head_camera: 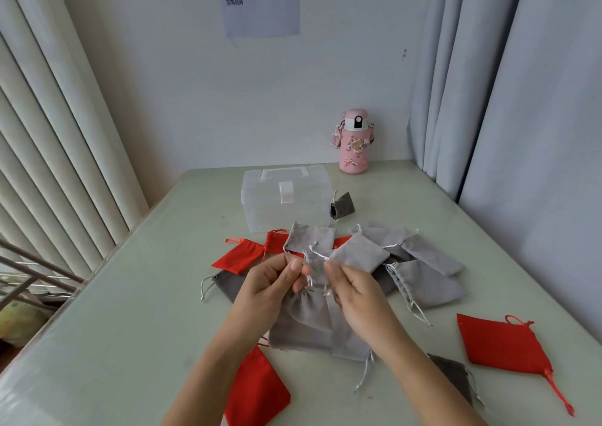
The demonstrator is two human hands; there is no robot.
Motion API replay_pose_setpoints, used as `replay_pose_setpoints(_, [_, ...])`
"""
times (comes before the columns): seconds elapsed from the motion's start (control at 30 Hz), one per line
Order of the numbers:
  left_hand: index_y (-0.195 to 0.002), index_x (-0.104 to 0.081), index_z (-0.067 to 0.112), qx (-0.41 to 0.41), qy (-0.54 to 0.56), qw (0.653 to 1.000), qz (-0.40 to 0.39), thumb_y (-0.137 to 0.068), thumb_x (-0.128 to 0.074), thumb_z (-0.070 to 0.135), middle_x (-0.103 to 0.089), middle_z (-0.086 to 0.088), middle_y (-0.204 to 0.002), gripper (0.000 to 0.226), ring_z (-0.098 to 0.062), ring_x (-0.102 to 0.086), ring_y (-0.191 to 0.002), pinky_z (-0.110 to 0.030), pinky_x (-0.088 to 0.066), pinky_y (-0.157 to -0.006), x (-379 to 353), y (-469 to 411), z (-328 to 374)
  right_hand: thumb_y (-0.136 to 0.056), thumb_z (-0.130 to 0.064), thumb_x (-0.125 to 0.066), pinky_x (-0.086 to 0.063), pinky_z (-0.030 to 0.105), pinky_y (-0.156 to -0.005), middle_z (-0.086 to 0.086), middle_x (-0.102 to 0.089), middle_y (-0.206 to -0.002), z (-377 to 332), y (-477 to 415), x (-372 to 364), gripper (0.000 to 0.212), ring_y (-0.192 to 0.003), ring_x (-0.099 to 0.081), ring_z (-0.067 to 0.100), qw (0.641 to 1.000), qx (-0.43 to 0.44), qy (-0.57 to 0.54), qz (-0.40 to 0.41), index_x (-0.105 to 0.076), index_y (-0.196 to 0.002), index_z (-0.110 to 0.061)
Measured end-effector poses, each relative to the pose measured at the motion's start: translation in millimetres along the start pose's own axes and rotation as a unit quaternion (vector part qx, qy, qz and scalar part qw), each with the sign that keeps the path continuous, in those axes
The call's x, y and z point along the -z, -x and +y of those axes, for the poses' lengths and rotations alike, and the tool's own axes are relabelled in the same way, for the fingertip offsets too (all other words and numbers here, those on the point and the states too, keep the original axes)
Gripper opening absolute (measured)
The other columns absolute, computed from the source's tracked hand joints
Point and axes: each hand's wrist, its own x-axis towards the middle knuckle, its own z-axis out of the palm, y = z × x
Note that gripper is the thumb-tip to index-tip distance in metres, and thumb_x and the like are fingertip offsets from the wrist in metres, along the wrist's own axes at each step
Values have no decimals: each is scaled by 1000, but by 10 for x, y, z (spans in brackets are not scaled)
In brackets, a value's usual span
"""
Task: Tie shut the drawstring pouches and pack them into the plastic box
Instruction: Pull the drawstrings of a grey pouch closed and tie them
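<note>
A light grey drawstring pouch (303, 315) hangs over the table in front of me, its neck gathered. My left hand (273, 282) pinches the silver cords at the neck from the left. My right hand (351, 292) pinches them from the right. Several more grey pouches (423, 282) and red pouches (239, 256) lie spread on the table behind and around my hands. The clear plastic box (286, 197) stands at the back with its lid closed. A small dark grey pouch (343, 205) leans at the box's right side.
A pink water bottle (354, 142) stands at the back by the wall. One red pouch (508, 344) lies near the right edge, another (257, 390) near me. The pale green table (130, 311) meets curtains on both sides.
</note>
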Motion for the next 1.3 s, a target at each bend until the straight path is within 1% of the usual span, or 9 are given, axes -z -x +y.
replay_pose_setpoints(0.13, [-78, -60, 7, 7, -6, 999, 31, -89, -45, 25, -43, 4, -58, 26, -5, -38, -56, -12, -32, -55, 70, -4, 31, -84, -55, -44, -30, 23, -56, -7, -39, -50, -1, -12, 95, 45, -52, -34, 8, 998, 8, 27, -51, -47, -53, -22])
replay_pose_setpoints(0.27, [-72, -65, 18, 28, 4, 998, 60, -88, -47, 29, -41, 4, -58, 27, -5, -35, -54, -15, -30, -53, 169, -17, 31, -89, -47, -48, -15, 24, -51, -1, -20, -54, -128, 53, 271, 42, -50, -19, 11, 986, -24, -41, -159, -69, -65, -19])
replay_pose_setpoints(0.4, [-74, -64, 14, 41, 6, 997, 61, -88, -47, 29, -41, 2, -58, 26, -6, -35, -54, -16, -29, -52, 183, -10, 24, -88, -36, -53, -17, 19, -48, -1, -17, -56, -207, 72, 311, 31, -53, -16, 12, 967, -32, -118, -223, -77, -84, -17])
replay_pose_setpoints(0.6, [-84, -66, 6, 54, 7, 998, 33, -87, -50, 26, -51, -1, -62, 25, -12, -47, -63, -20, -37, -60, 155, -7, 9, -87, -27, -54, -41, 18, -54, -3, -39, -49, -141, 31, 223, 25, -48, -42, 10, 974, 16, -163, -158, -74, -97, -15])
replay_pose_setpoints(0.73, [-85, -72, 8, 51, -17, 997, 63, -83, -57, 29, -55, 0, -58, 26, -18, -47, -58, -23, -33, -49, 116, -17, -27, -79, -23, -67, -50, 20, -81, -2, -73, -77, -120, 46, 134, 16, -82, -67, 8, 981, 95, -137, -102, -78, -89, -30])
replay_pose_setpoints(0.93, [-62, -71, 20, 42, -37, 998, 21, -84, -57, 26, -58, -7, -62, 27, -12, -51, -58, -18, -39, -54, 50, -5, -34, -88, -15, -65, -48, 20, -82, -4, -71, -88, -49, 39, 65, 16, -90, -65, 9, 983, 156, -71, -66, -75, -100, -14])
replay_pose_setpoints(1.03, [-71, -69, 3, 46, -40, 998, -17, -87, -56, 27, -59, -5, -65, 32, -8, -52, -63, -17, -41, -62, 82, -1, -46, -92, -13, -59, -44, 17, -69, -11, -61, -88, -30, 36, 58, 21, -75, -58, 6, 977, 200, -15, -69, -72, -108, -17])
replay_pose_setpoints(1.13, [-74, -70, 6, 58, -47, 996, -45, -91, -56, 26, -63, -9, -73, 30, -18, -54, -73, -30, -42, -70, 89, 1, -69, -90, -10, -62, -41, 15, -62, -13, -56, -83, -15, 15, 109, 21, -61, -50, 2, 976, 211, 2, -53, -73, -107, -14])
replay_pose_setpoints(1.3, [-90, -66, -12, 55, -55, 996, -54, -92, -55, 15, -65, -4, -73, 30, -13, -57, -74, -24, -45, -71, 58, 17, -88, -80, -8, -72, -41, 5, -67, -20, -61, -77, 21, 5, 119, 20, -70, -59, -5, 970, 239, 48, -6, -76, -98, -12])
